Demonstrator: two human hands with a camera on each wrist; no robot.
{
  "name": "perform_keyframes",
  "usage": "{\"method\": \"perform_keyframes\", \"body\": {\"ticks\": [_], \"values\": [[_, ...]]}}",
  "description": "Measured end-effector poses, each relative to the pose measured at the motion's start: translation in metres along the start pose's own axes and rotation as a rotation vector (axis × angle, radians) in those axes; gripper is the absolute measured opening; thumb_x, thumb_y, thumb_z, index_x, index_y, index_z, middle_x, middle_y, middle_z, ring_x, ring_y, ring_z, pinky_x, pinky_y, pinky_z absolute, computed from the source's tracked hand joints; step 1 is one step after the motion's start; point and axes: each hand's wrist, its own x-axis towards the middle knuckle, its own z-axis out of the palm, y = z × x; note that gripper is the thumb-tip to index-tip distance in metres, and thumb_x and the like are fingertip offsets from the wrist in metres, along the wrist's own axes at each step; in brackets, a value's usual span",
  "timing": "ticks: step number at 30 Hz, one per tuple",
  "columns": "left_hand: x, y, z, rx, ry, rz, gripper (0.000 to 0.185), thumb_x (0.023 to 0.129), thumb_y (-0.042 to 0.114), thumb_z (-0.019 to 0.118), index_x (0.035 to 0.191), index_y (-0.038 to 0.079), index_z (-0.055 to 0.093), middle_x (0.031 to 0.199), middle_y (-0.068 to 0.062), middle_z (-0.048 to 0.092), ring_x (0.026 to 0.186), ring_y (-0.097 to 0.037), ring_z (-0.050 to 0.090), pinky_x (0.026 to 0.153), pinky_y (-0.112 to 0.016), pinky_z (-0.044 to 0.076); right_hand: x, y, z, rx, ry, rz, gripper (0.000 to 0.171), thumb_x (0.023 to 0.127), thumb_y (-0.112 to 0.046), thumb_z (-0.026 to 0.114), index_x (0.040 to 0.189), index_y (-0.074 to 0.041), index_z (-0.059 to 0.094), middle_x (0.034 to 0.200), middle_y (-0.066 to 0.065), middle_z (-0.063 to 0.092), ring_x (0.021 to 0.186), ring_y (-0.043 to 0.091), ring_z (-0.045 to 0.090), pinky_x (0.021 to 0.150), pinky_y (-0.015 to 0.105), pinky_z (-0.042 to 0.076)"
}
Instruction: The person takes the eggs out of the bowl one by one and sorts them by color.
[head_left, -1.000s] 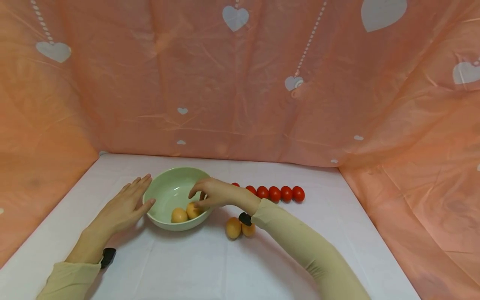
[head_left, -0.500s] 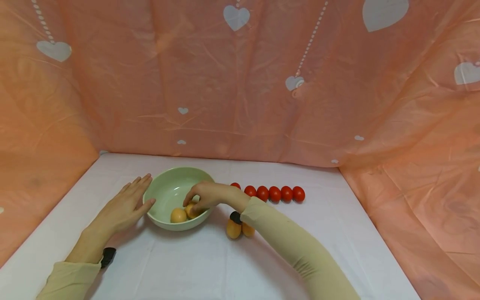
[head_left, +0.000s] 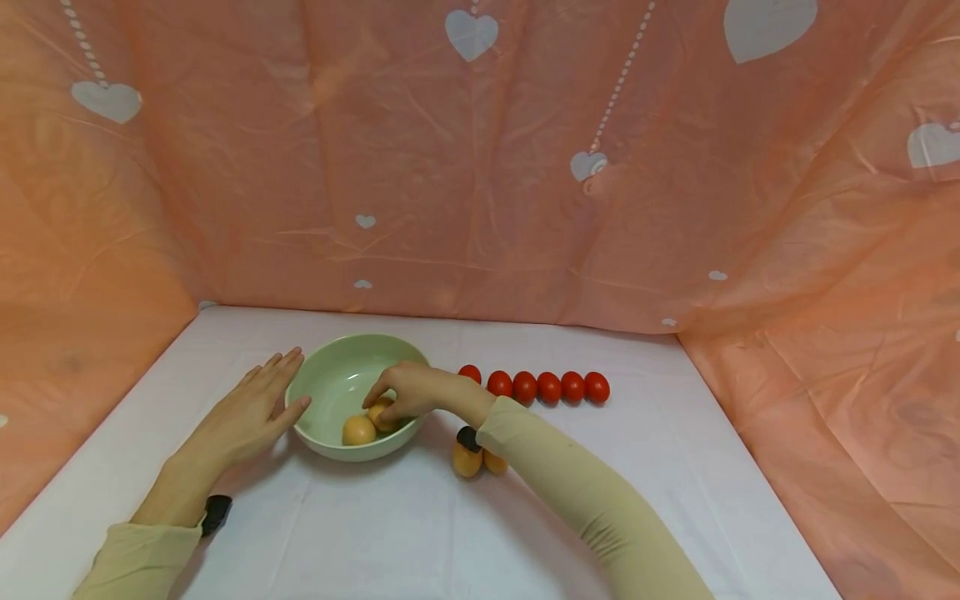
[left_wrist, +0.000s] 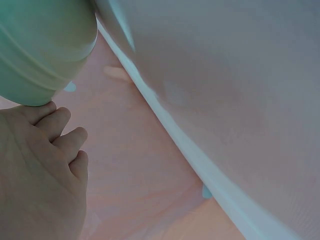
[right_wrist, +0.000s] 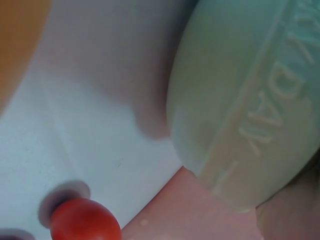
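A pale green bowl (head_left: 322, 379) stands on the white-covered table, with two tan eggs showing inside near its front wall. My right hand (head_left: 420, 389) reaches over the right rim, its thumb and fingers curled around the right-hand egg (head_left: 382, 414), which they partly hide. Close beside it lies the other egg (head_left: 359, 430). At the bowl's left side, my left hand (head_left: 251, 417) has its fingers stretched out, the thumb near the rim. In the left wrist view the fingertips meet the outside of the bowl (left_wrist: 45, 55).
Several red cherry tomatoes (head_left: 549, 388) form a row right of the bowl. Two more eggs (head_left: 467, 461) lie on the table under my right wrist, partly covered by the black wrist strap (head_left: 469, 439). Pink cloth (head_left: 480, 208) with hearts encloses the back and sides.
My right hand has lowered and shifted slightly left, its fingers closing around the right-hand egg in the bowl. That egg has moved a little left. My left hand has stayed put.
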Motion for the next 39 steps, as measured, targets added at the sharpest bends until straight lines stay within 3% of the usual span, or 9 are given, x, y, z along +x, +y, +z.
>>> {"method": "perform_keyframes", "body": {"ticks": [5,14,20,31,39], "values": [[0.0,0.0,0.0,-0.002,0.002,0.002,0.074,0.106,0.036,0.058,0.158,-0.009,0.031,0.162,-0.031,0.033,0.149,-0.053,0.031,0.123,-0.063,0.023,-0.001,0.002,0.0,0.004,0.015,-0.013,0.034,0.095,-0.021,0.076,0.128,-0.015,0.076,0.125,0.003,0.074,0.116,0.012,0.064,0.099,0.014,0.045],[0.0,-0.002,0.002,-0.001,0.027,0.018,0.073,0.106,0.037,0.057,0.157,-0.009,0.033,0.161,-0.032,0.034,0.148,-0.053,0.031,0.124,-0.061,0.023,-0.007,0.004,-0.002,0.101,0.06,-0.019,0.036,0.096,-0.018,0.077,0.131,-0.012,0.074,0.128,0.005,0.072,0.111,0.011,0.065,0.087,0.009,0.049],[0.001,-0.002,0.001,-0.007,-0.001,-0.002,0.074,0.106,0.038,0.056,0.159,-0.008,0.031,0.163,-0.031,0.032,0.15,-0.052,0.028,0.125,-0.062,0.022,-0.013,0.005,-0.004,0.158,0.115,-0.042,0.036,0.095,-0.012,0.075,0.131,-0.008,0.073,0.131,0.009,0.069,0.115,0.013,0.064,0.085,0.008,0.051],[0.001,-0.002,0.001,-0.01,0.012,0.012,0.074,0.105,0.036,0.058,0.158,-0.009,0.032,0.161,-0.032,0.034,0.148,-0.054,0.031,0.125,-0.061,0.022,-0.032,0.0,-0.015,0.288,0.254,-0.094,0.035,0.095,-0.006,0.074,0.13,-0.002,0.072,0.134,0.013,0.066,0.111,0.019,0.067,0.086,0.012,0.055],[0.0,-0.001,0.001,-0.021,0.026,0.021,0.073,0.105,0.036,0.058,0.157,-0.009,0.033,0.161,-0.032,0.035,0.148,-0.053,0.032,0.125,-0.061,0.021,-0.055,-0.003,-0.019,0.367,0.394,-0.106,0.035,0.094,-0.007,0.077,0.128,-0.003,0.073,0.135,0.011,0.066,0.11,0.015,0.068,0.087,0.017,0.058]]}}
